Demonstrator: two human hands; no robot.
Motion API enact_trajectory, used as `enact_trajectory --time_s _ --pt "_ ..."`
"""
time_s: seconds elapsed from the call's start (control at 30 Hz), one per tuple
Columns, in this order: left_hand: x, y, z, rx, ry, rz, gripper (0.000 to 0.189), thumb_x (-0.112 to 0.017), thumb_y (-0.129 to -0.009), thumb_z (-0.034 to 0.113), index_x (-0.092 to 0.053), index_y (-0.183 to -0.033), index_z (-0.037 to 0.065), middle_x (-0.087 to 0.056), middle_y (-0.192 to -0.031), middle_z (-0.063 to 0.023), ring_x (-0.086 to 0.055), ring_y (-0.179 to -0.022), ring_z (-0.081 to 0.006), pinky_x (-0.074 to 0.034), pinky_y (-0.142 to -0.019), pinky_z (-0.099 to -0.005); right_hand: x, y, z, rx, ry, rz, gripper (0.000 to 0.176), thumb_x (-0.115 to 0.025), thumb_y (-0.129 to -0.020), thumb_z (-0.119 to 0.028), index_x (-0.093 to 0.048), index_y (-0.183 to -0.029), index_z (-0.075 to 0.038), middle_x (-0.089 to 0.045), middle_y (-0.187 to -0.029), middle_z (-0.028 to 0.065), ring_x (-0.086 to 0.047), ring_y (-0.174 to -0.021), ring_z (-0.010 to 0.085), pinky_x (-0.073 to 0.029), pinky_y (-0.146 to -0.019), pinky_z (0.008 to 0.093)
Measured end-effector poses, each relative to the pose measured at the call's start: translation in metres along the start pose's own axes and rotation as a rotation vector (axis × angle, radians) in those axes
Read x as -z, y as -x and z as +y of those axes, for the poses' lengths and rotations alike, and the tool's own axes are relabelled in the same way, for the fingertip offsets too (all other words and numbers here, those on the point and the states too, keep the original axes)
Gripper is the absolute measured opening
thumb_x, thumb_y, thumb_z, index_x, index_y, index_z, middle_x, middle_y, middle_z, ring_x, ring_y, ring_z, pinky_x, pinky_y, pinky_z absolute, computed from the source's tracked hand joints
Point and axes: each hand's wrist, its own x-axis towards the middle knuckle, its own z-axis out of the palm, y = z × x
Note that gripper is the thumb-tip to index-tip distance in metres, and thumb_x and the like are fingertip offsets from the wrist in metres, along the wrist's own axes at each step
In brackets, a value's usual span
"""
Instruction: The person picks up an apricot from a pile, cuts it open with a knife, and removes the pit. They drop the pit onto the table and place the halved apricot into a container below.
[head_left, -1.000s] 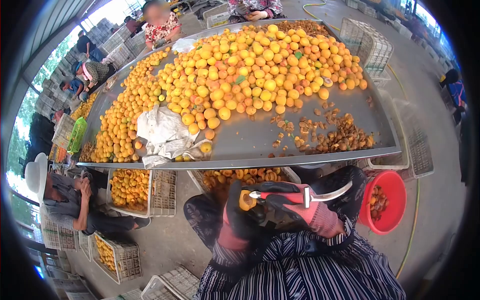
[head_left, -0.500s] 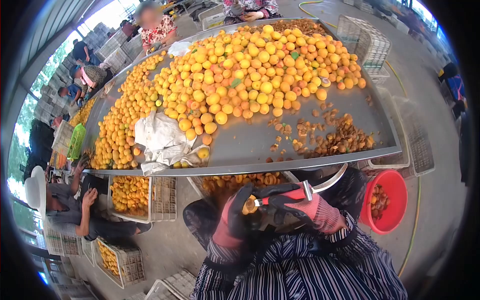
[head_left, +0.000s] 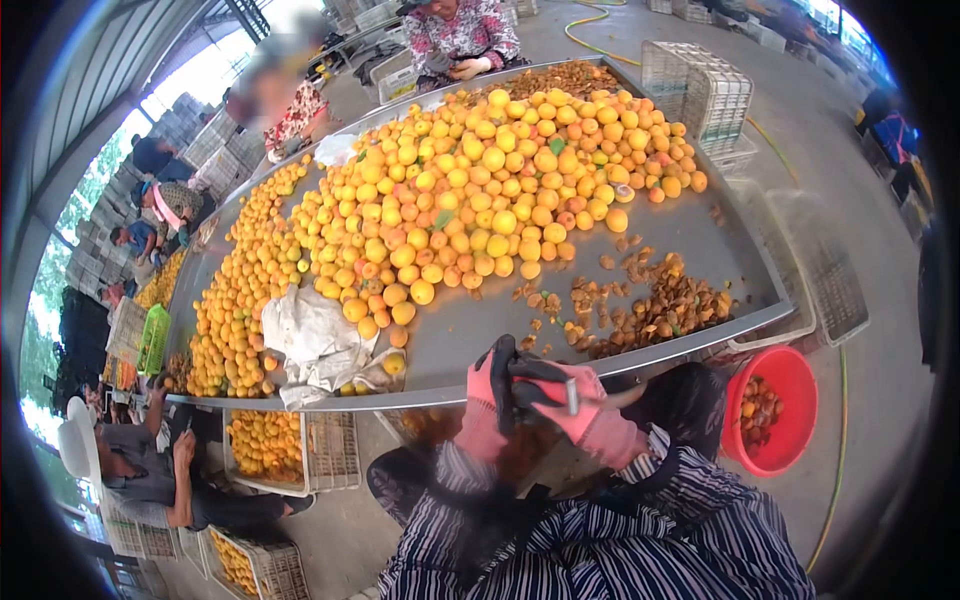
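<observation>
My right hand [head_left: 585, 405], in a pink glove with dark fingers, is closed around a curved knife [head_left: 572, 396]. Its metal collar shows at the fist, and its blade is blurred to the right. My left hand [head_left: 488, 400], gloved alike, is closed close beside the right one at the table's near edge. What its fingers hold, if anything, is hidden. Beyond both hands lies a small heap of brown apricot pits [head_left: 665, 310] on the metal table [head_left: 455, 345]. A large pile of apricots [head_left: 455, 200] covers the middle and left of it.
A white cloth [head_left: 315, 335] lies at the table's near left. Right of my knees stands a red bucket [head_left: 805, 400] with brown pieces inside. Below the edge are crates of apricots [head_left: 265, 440]. A person in a white hat [head_left: 80, 445] sits at left; others work beyond.
Both hands have moved up and forward to the table edge, with the knife still in the right. The apricot piece seen in my left hand is out of sight. The view has tilted up.
</observation>
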Motion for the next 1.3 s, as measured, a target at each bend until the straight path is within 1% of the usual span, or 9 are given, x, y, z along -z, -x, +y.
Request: enact_trajectory --time_s 0.07,0.2,0.47,0.57,0.6,0.77,0.93,1.07,1.3 --pt "-0.015 -0.017 -0.027 0.825 0.719 0.079 0.031 -0.051 -0.092 0.029 -0.058 -0.101 0.0 -0.061 -0.089 -0.0109 -0.062 -0.083 -0.019 -0.05 -0.074 -0.0314 0.005 -0.005 0.004 -0.037 -0.059 -0.005 0.043 -0.067 -0.075 -0.008 -0.056 -0.117 -0.001 -0.062 -0.109 0.0154 -0.06 -0.1 0.0281 -0.048 -0.085 0.0327" --pt "-0.023 -0.045 -0.06 1.271 0.942 0.283 0.045 -0.055 -0.086 0.048 -0.058 -0.093 0.003 -0.061 -0.078 -0.0095 -0.059 -0.064 -0.0204 -0.051 -0.059 -0.0389 0.02 -0.007 0.013 0.08 -0.019 -0.013 0.051 -0.067 -0.072 0.0 -0.054 -0.121 -0.003 -0.063 -0.107 0.0154 -0.06 -0.102 0.0288 -0.047 -0.086 0.0323" --pt "-0.028 -0.037 -0.066 1.209 1.143 0.388 0.042 -0.056 -0.087 0.044 -0.057 -0.098 0.004 -0.062 -0.08 -0.0092 -0.06 -0.064 -0.0217 -0.053 -0.058 -0.0364 0.008 -0.006 0.089 -0.25 -0.045 0.285 0.051 -0.064 -0.078 -0.003 -0.048 -0.127 -0.001 -0.053 -0.128 0.0112 -0.046 -0.123 0.0217 -0.038 -0.102 0.0345" --pt "0.007 -0.037 -0.039 1.22 0.882 0.283 0.038 -0.056 -0.089 0.039 -0.059 -0.097 0.002 -0.062 -0.078 -0.0074 -0.061 -0.068 -0.0187 -0.052 -0.059 -0.0319 0.019 -0.023 0.086 -0.123 -0.692 0.154 0.049 -0.062 -0.08 0.001 -0.047 -0.127 0.001 -0.056 -0.124 0.0099 -0.055 -0.112 0.0185 -0.046 -0.092 0.0286" --pt "0.019 -0.029 -0.033 1.227 0.88 0.288 0.038 -0.056 -0.089 0.039 -0.059 -0.097 0.002 -0.062 -0.078 -0.0074 -0.061 -0.068 -0.0187 -0.052 -0.059 -0.0319 0.025 -0.014 0.076 -0.115 0.023 0.257 0.045 -0.051 -0.085 0.005 -0.045 -0.13 -0.001 -0.055 -0.124 0.0131 -0.056 -0.111 0.0205 -0.046 -0.094 0.0311" --pt "0.085 0.049 -0.037 0.688 0.121 -0.441 0.025 -0.057 -0.088 0.018 -0.058 -0.106 0.0 -0.064 -0.096 -0.0132 -0.062 -0.085 -0.0252 -0.049 -0.078 -0.0313 0.025 -0.012 0.058 -0.349 -0.776 0.124 0.033 -0.058 -0.088 -0.007 -0.054 -0.121 0.001 -0.064 -0.106 0.0081 -0.063 -0.089 0.0151 -0.051 -0.08 0.0255" --pt "0.063 0.141 -0.102 1.185 -0.164 0.01 0.045 -0.061 -0.084 0.026 -0.054 -0.123 0.007 -0.062 -0.11 -0.0191 -0.058 -0.104 -0.0341 -0.046 -0.089 -0.0351 0.013 0.005 0.085 -0.145 -0.121 0.316 0.035 -0.056 -0.085 0.0 -0.053 -0.12 0.005 -0.061 -0.115 0.0106 -0.056 -0.108 0.0161 -0.041 -0.096 0.0284" --pt "0.04 0.151 -0.095 0.883 -0.868 -0.359 0.051 -0.062 -0.081 0.034 -0.051 -0.127 0.015 -0.061 -0.112 -0.0207 -0.057 -0.107 -0.032 -0.045 -0.092 -0.0369 0.044 0.015 0.042 -0.12 -0.246 0.22 0.032 -0.063 -0.083 -0.003 -0.058 -0.114 0.002 -0.063 -0.111 0.0097 -0.057 -0.105 0.0147 -0.04 -0.096 0.0262" --pt "-0.007 0.123 -0.074 1.105 -0.485 -0.753 0.036 -0.054 -0.082 0.038 -0.061 -0.112 0.02 -0.064 -0.104 -0.0142 -0.06 -0.099 -0.0324 -0.046 -0.087 -0.0422 0.072 0.05 0.04 -0.073 -0.109 0.448 0.028 -0.05 -0.085 -0.013 -0.06 -0.103 0.006 -0.062 -0.105 0.0183 -0.058 -0.102 0.0276 -0.043 -0.092 0.0374"
